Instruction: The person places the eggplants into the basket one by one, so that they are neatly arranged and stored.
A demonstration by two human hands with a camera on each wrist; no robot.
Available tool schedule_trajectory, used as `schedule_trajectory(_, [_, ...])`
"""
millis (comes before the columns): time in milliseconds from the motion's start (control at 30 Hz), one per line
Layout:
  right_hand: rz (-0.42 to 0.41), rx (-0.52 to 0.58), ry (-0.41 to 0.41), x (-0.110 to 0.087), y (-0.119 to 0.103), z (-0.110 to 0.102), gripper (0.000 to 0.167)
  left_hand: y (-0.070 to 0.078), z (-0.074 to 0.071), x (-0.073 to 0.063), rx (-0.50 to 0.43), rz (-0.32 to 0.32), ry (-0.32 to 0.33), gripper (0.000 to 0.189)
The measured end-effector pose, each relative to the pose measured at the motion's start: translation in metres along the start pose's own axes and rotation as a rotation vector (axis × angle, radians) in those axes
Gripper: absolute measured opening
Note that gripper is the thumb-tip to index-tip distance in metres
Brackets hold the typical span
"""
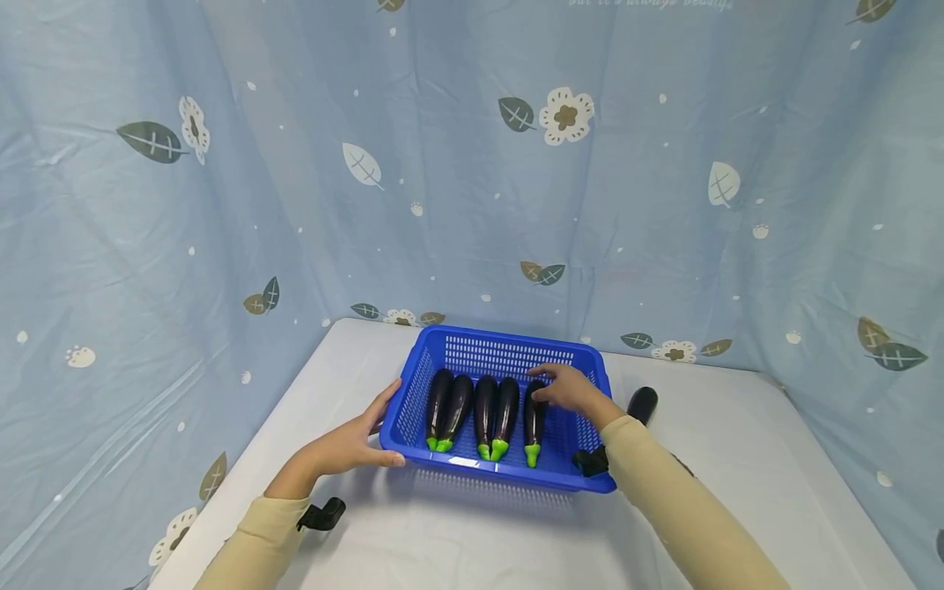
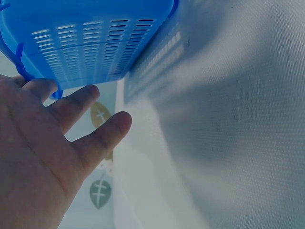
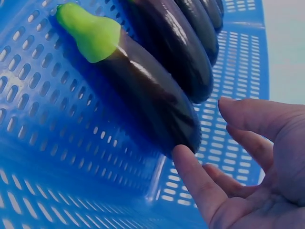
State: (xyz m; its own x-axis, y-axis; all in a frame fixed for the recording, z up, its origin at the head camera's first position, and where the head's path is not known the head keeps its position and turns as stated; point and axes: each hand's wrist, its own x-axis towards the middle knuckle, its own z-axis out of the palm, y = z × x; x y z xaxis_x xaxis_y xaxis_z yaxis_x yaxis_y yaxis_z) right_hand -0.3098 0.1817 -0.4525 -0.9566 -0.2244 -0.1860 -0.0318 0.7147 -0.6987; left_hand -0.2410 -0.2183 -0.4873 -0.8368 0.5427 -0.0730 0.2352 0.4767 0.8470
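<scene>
A blue plastic basket (image 1: pixel 472 475) with slotted walls stands on the white table. Several dark eggplants (image 1: pixel 485 410) with green caps lie side by side in it, caps toward the near wall. My left hand (image 1: pixel 347 442) is at the basket's near left corner, thumb along the near rim; in the left wrist view its fingers (image 2: pixel 107 133) spread out below the rim. My right hand (image 1: pixel 564 387) reaches inside, over the dark end of the rightmost eggplant (image 3: pixel 147 90). In the right wrist view one fingertip touches or nearly touches that end, and the fingers are apart.
Another eggplant (image 1: pixel 643 403) lies outside the basket to the right, partly hidden by my right sleeve (image 1: pixel 664 492). A blue patterned curtain (image 1: pixel 457 205) hangs behind and at both sides. The white table (image 1: pixel 737 426) extends around the basket. Black wrist devices (image 1: pixel 322 515) sit below each hand.
</scene>
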Motion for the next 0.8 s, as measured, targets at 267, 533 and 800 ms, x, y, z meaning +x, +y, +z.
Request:
schedule_trajectory(267, [-0.036, 0.025, 0.011, -0.007, -0.002, -0.011, 0.045, 0.002, 0.0, -0.001, 0.003, -0.002, 0.003, 0.123])
schedule_trajectory(533, [-0.049, 0.065, 0.021, -0.016, 0.0, -0.019, 0.043, 0.002, 0.0, 0.0, 0.008, 0.0, 0.005, 0.122])
schedule_trajectory(800, [-0.056, 0.066, 0.067, -0.024, 0.002, -0.029, 0.042, -0.001, 0.001, 0.0, 0.017, 0.005, 0.004, 0.122])
